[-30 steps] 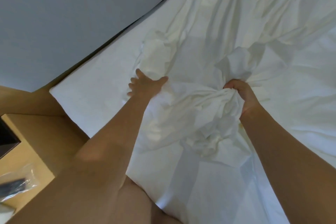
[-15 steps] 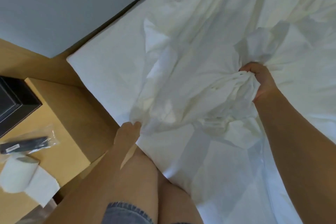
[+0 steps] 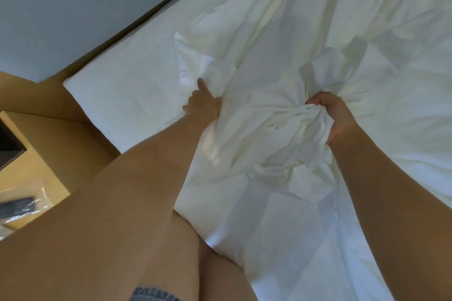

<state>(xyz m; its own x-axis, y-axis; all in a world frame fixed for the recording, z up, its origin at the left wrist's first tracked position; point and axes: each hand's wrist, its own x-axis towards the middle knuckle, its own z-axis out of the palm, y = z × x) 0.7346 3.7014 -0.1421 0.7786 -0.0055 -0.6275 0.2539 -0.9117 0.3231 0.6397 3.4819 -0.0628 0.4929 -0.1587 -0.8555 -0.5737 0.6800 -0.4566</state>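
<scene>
- The white sheet point(image 3: 281, 61) is all over the bed point(image 3: 127, 98), rumpled. The biggest wad of it sits near the bed's near edge, right between the two hands.
- The right hand point(image 3: 335, 115) is clenched into a tight fist around a gathered bunch of the sheet. The cloth squeezes out between the fingers, and creases fan away from that spot across the bed.
- The left hand point(image 3: 203, 102) is at the sheet's loose edge, closer to the bare corner of the bed. Its index finger is stretched out straight and lying on the cloth, with the other fingers spread loosely beside it. The thumb side is tucked under a fold, so I honestly can't tell if it has a real grip or is only touching.
- The corner of the bed left of that hand is uncovered, just plain white mattress.
- A grey headboard point(image 3: 73, 7) runs along the far side of the bed.
- A wooden surface point(image 3: 41, 154) stands just beside the bed's corner, with a clear plastic bag point(image 3: 22, 205) on it holding something dark and blurry.
- A bit of denim shorts point(image 3: 151, 294) shows at the bottom, near the bed's near edge.
</scene>
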